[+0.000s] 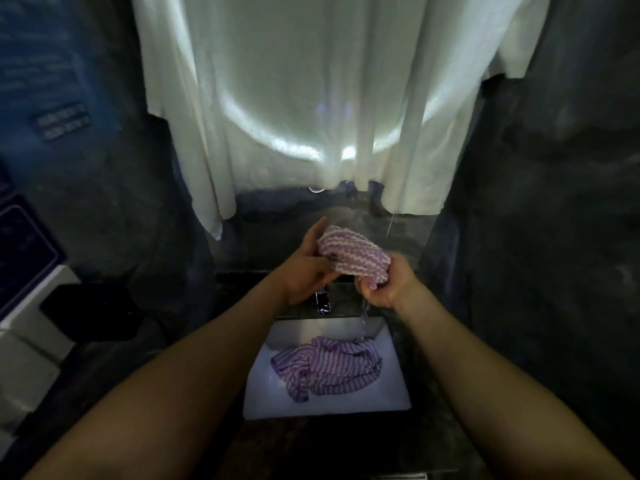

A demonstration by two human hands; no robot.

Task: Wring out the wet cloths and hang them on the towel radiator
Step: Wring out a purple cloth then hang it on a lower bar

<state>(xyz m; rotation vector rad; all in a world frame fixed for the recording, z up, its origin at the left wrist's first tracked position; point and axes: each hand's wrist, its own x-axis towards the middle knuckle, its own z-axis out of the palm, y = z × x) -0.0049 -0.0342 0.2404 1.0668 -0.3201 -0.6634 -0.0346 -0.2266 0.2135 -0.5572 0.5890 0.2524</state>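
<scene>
Nearest, left hand (304, 270) and right hand (384, 287) above sink (263, 403).
I find both clamped on striped cloth (353, 252), water (363, 317) dripping; second cloth (329, 367) lies inside sink.

Dim, soft-focus wide-angle view; glare on the white curtain (311, 98), edges dark, perhaps blurred.

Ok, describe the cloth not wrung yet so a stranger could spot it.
Find the white sink below the dark tap. The crumpled cloth lies in its basin. Unlike the matching purple-and-white striped cloth held above by the left hand and right hand, nobody touches it.
</scene>
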